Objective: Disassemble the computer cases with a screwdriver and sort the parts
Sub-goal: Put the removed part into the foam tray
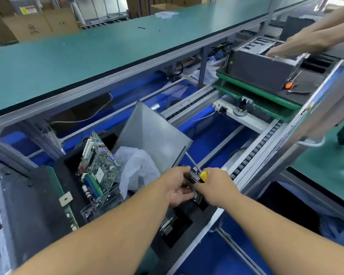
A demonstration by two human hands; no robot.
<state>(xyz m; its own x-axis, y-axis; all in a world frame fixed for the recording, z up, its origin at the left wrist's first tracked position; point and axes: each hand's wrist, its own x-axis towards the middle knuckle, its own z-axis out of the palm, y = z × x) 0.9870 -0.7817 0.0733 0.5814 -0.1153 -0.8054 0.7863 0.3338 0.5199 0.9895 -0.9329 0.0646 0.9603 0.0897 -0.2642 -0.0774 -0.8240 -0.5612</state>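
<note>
Low in the middle of the view, my left hand (178, 184) grips a small dark metal part (195, 180), perhaps a drive, from its left side. My right hand (214, 184) holds a yellow-handled screwdriver (203, 175) against the same part, the shaft pointing up and left. Just behind stands a tilted grey case panel (153, 135). A green motherboard (97, 165) leans in a black tray (68, 161) at the left, beside crumpled white plastic (135, 167).
Another person's hands (298, 44) work on a grey computer case (262, 70) on green pallets (252, 92) at the upper right. An orange-handled tool and pliers (292, 86) lie beside it. A green bench (87, 56) runs across the back, conveyor rails (254, 151) to my right.
</note>
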